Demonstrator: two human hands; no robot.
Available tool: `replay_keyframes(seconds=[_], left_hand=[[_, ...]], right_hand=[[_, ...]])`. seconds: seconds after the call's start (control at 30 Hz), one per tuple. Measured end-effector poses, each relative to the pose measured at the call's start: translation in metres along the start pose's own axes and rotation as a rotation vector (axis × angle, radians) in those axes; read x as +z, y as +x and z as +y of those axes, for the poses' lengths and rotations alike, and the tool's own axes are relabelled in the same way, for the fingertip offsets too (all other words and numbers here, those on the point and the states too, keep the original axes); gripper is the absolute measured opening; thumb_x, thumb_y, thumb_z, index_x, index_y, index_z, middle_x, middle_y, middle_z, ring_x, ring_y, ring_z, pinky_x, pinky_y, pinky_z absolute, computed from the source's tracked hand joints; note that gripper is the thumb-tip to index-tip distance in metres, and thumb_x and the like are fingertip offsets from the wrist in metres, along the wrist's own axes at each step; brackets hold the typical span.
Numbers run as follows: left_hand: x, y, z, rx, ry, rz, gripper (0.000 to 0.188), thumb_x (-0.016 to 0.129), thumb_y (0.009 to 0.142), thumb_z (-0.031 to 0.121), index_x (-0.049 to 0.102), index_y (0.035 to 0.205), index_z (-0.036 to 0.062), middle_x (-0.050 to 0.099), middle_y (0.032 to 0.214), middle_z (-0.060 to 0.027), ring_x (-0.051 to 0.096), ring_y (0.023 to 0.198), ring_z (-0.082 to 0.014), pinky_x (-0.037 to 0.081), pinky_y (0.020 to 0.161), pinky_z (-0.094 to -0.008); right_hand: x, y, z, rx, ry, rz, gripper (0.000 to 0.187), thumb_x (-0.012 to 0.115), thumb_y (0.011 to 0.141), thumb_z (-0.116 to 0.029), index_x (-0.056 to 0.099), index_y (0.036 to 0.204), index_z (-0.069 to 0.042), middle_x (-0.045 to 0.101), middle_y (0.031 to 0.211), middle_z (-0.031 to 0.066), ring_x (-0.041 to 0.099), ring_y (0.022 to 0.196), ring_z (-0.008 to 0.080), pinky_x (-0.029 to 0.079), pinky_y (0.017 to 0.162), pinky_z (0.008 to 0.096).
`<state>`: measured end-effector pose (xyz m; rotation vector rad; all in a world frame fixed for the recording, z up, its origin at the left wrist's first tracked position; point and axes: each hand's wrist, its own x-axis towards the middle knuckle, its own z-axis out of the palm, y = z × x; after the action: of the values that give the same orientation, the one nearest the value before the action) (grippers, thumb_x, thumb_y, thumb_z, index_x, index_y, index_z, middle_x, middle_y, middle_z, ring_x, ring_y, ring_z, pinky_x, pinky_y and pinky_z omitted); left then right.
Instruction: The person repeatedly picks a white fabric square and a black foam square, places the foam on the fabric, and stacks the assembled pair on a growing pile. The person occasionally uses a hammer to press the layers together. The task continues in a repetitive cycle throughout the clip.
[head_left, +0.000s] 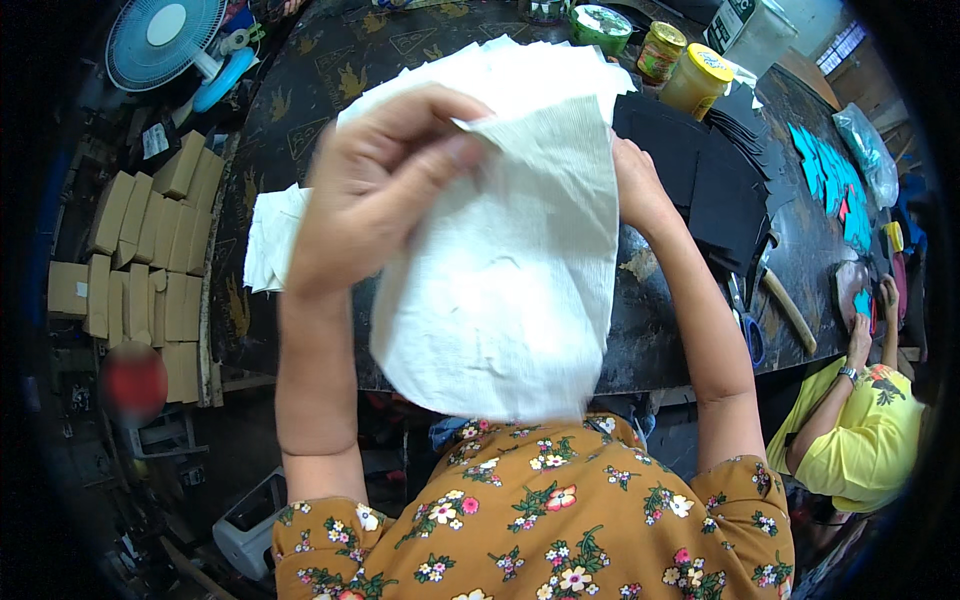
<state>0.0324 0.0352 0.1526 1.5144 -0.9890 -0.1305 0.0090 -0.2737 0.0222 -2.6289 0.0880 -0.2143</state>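
Note:
A cream-white piece of ribbed fabric (500, 290) with a rounded lower end hangs upright in front of me. My left hand (390, 180) pinches its upper left corner between thumb and fingers. At the fabric's upper right edge is my right hand (640, 185); its fingertips go behind the cloth and are hidden. Behind the held piece, a fanned stack of similar white pieces (500, 65) lies on the dark table. Another small pile of white fabric (270, 235) rests to the left of my left forearm.
Black cut pieces (690, 160) lie to the right, near scissors (752, 335) and a hammer (790, 310). Jars (697, 82) stand at the back right, by teal pieces (835, 185). Cardboard boxes (150, 230) and a fan (165, 40) are left. A person in yellow (865, 440) works at right.

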Motion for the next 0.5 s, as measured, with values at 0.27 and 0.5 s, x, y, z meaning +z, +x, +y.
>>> replay_keyframes(seconds=[0.27,0.5], left_hand=[[0.048,-0.023,-0.125,-0.498,0.444,-0.146,0.027,0.067,0.105,0.024,0.071,0.110,-0.0022,0.074,0.096,-0.0128,0.067,0.091,-0.0203,0.053,0.089,-0.0372],[0.042,-0.019,-0.136,-0.502,0.479,-0.174,0.026,0.067,0.105,0.023,0.071,0.108,-0.0022,0.073,0.095,-0.0151,0.067,0.089,-0.0226,0.053,0.088,-0.0382]], right_hand=[[-0.022,-0.019,0.004,-0.103,0.471,0.201,0.080,0.084,0.085,0.001,0.056,0.157,-0.017,0.064,0.100,0.0047,0.063,0.094,0.0173,0.053,0.094,0.0321],[-0.072,-0.086,0.028,0.003,0.657,0.315,0.057,0.067,0.097,0.002,0.057,0.153,-0.007,0.064,0.128,0.0031,0.058,0.105,0.0086,0.049,0.099,0.0277]])
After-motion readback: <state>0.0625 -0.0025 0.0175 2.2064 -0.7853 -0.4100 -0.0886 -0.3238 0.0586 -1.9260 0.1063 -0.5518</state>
